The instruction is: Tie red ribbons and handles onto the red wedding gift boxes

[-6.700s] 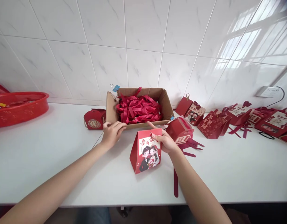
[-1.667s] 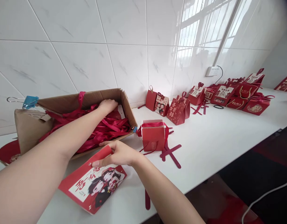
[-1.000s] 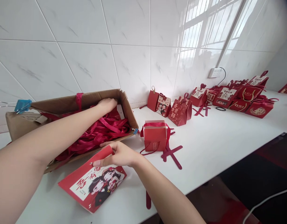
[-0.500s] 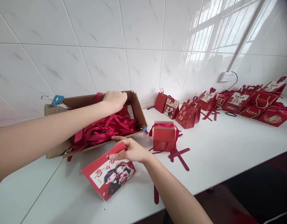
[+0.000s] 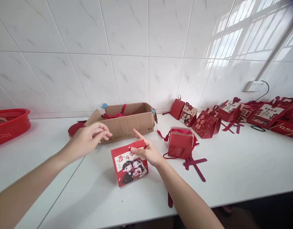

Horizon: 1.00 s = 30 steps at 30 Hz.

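Note:
My right hand (image 5: 150, 152) grips a red paper gift box (image 5: 131, 167) by its upper right edge, thumb on the printed front. A cartoon couple and white panel with red characters show on that front, tilted toward me. My left hand (image 5: 92, 136) is in front of the cardboard box (image 5: 129, 125), its fingers curled to the thumb. Whatever may be between those fingertips is too small to make out. Dark red ribbons (image 5: 116, 115) show just above the cardboard box's front wall. Right of my right hand stands another red gift bag (image 5: 180, 144) with ribbon and cord handles.
Several finished red gift boxes (image 5: 205, 122) line the tiled wall to the right. Dark red strips (image 5: 196, 165) lie crossed on the white table (image 5: 232, 171). At the far left is a red plastic basin (image 5: 11, 127), with part of another person's hand inside it.
My left hand has come out of the cardboard box and moved left. The held gift box has turned more upright. My view has shifted left, bringing the red basin into sight.

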{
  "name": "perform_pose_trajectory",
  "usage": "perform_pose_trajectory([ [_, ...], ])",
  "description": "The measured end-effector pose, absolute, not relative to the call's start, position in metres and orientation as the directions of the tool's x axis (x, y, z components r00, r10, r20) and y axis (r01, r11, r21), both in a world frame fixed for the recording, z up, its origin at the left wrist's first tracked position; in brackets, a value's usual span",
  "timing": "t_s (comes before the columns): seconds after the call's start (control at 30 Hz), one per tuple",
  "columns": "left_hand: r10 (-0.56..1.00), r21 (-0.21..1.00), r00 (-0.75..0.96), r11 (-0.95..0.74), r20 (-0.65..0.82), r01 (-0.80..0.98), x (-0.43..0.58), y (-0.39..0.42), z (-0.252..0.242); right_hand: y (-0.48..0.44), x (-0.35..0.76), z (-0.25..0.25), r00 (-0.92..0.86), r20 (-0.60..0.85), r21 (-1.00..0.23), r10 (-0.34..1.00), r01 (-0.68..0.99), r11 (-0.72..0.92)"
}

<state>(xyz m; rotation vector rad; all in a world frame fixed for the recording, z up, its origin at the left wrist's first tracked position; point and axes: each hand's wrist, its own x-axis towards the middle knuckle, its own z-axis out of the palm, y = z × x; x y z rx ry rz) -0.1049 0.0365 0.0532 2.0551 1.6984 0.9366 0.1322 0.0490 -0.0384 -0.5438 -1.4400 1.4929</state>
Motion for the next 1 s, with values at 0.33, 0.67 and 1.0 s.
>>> perform_pose_trajectory([
  [0.33,0.967,0.814,0.124,-0.252,0.221,0.523,-0.104,0.109,-0.01,0.05,0.121,-0.046,-0.202,0.192,-0.885,0.96,-0.459,0.081],
  [0.67,0.948,0.849,-0.003,-0.285,0.319,0.445,-0.075,0.165,-0.024,0.052,0.122,-0.048,-0.138,0.227,-0.891,0.964,-0.429,0.148],
  [1.0,0.99,0.592,0.117,-0.139,0.077,0.794,-0.099,0.101,-0.058,0.057,0.128,-0.055,0.004,0.338,-0.905,0.941,-0.275,0.326],
])
